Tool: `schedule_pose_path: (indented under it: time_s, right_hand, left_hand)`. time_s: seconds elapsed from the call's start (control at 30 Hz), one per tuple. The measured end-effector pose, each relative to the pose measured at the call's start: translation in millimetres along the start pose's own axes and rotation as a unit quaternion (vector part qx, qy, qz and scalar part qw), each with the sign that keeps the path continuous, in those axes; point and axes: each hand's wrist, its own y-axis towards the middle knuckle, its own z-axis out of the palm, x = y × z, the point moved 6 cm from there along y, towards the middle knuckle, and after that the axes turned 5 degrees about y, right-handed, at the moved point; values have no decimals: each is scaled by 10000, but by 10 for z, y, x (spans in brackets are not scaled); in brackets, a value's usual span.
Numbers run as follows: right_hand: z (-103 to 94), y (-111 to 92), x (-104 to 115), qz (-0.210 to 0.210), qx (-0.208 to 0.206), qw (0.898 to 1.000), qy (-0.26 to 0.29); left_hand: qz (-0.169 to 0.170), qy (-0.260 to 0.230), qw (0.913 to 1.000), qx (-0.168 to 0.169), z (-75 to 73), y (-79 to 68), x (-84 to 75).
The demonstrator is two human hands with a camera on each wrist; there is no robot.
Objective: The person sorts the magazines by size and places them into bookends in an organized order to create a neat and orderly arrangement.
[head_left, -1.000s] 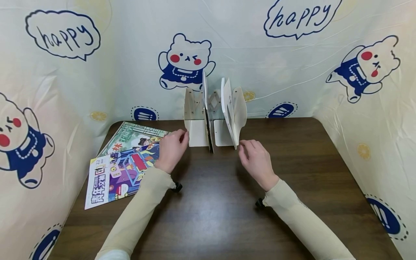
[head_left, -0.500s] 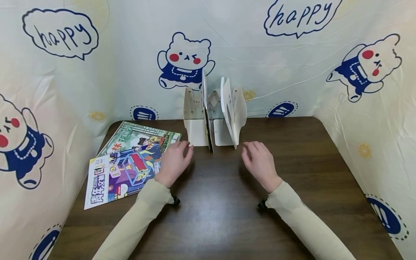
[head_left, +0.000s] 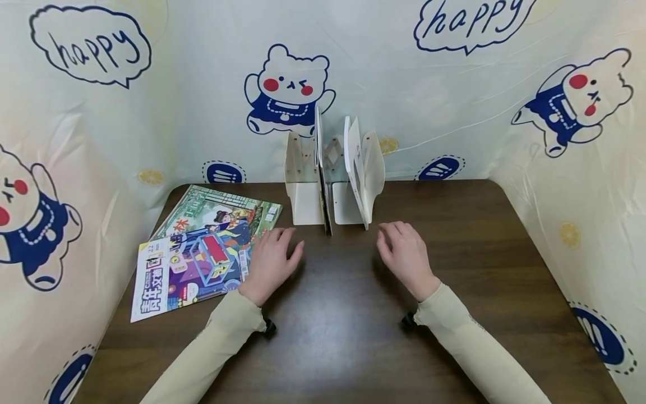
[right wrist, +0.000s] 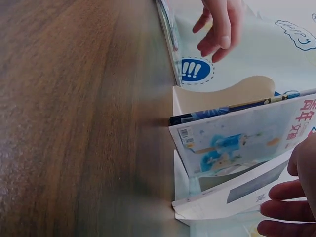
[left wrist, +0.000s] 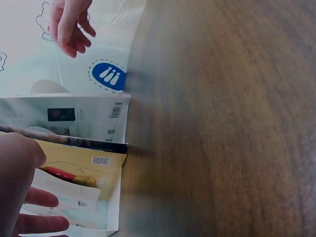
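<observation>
Rack (head_left: 307,206): worktop (head_left: 328,342) rear, holding books (right wrist: 229,143), one cover lettered 青年文.
Magazines (head_left: 208,262): left of rack; uppermost titled 青年文摘.
Left hand (head_left: 271,264), right hand (head_left: 405,258): fingers (left wrist: 42,224) released, before rack.
Cloth (head_left: 404,95): printed "happy".

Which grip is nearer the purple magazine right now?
Left. The left grip is at the right edge of the purple magazine, contact unclear; the right grip is farther off, near the right end of the white bookend.

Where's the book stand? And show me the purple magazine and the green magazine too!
Book stand (head_left: 306,205), head view: on its left base plate.
Purple magazine (head_left: 195,270), head view: on the middle of its cover.
Green magazine (head_left: 206,206), head view: on its upper cover.
</observation>
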Motion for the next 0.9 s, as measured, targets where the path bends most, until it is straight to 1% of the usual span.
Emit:
schedule_pose_path:
  time_s: [0.2,0.3,0.47,0.67,0.8,0.9]
  right_hand:
    - [-44,62,-38,85,1,10000,42]
    - [-87,145,-67,208,-35,9997,100]
    - [-169,377,-165,423,-97,9990,47]
    - [-215,689,-300,602,-66,9981,-129]
    - [-158,860,-380,814,159,9963,-216]
    - [-75,950,-429,997,325,9941,-279]
  left_hand:
    - [19,-47,10000,-56,-18,-6,10]
    - [-33,-53,10000,9,-21,-7,13]
    - [-160,-74,9997,143,-24,-16,14]
    - [-150,-14,9997,189,-20,-32,15]
    - [-179,-33,9996,220,-23,-51,21]
    - [-174,-33,9997,195,-28,-62,24]
